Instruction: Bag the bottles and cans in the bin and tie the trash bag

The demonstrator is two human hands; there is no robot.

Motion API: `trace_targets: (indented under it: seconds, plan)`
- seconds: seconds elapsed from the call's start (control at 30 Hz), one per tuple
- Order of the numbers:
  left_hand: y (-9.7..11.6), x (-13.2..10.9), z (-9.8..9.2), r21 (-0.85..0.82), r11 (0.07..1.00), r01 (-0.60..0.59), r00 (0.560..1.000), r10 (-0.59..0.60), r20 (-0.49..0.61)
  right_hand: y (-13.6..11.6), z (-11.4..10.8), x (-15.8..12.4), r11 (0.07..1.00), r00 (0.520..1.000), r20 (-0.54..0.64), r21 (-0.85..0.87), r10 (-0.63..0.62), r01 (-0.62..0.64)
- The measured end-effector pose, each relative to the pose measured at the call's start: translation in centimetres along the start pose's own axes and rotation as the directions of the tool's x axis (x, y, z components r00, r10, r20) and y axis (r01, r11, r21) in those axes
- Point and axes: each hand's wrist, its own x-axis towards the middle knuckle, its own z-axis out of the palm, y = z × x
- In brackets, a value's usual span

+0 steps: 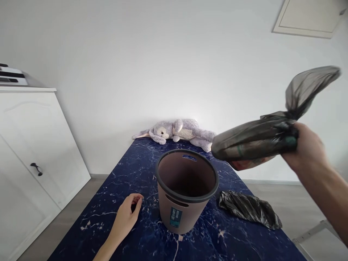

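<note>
A tied, translucent black bag (252,141) with items inside is raised at the right, and my right hand (307,148) grips it near its knot. My left hand (129,210) rests at the table's left part beside the bin, its fingers curled toward the thumb with nothing visible between them. Upright in the middle stands a brownish-pink bin (179,214) with a dark rim and a green label; no bag lines it, and its inside is dark. A crumpled black plastic bag (248,209) lies on the table to the right of the bin.
The table (108,217) has a dark blue marbled top. A plush rabbit (176,132) lies along its far edge against the wall. At the left stands a white cabinet (32,145) with a device (12,77) on top. Part of a pale frame (312,232) shows at the lower right.
</note>
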Motion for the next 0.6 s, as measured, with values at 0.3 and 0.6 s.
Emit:
trace_targets:
  seconds: [0.3,0.6]
  plan:
    - [0.6,0.0,-0.2,0.067,0.997,-0.038,0.999,0.04,-0.028,13.9,-1.2,-2.8,0.952,0.938,-0.162,0.076,0.306,-0.297]
    - [0.7,0.4,0.0,0.104,0.995,-0.008,1.0,0.01,-0.02,22.3,-3.2,-1.3,0.886,0.885,-0.03,-0.009,0.464,-0.464]
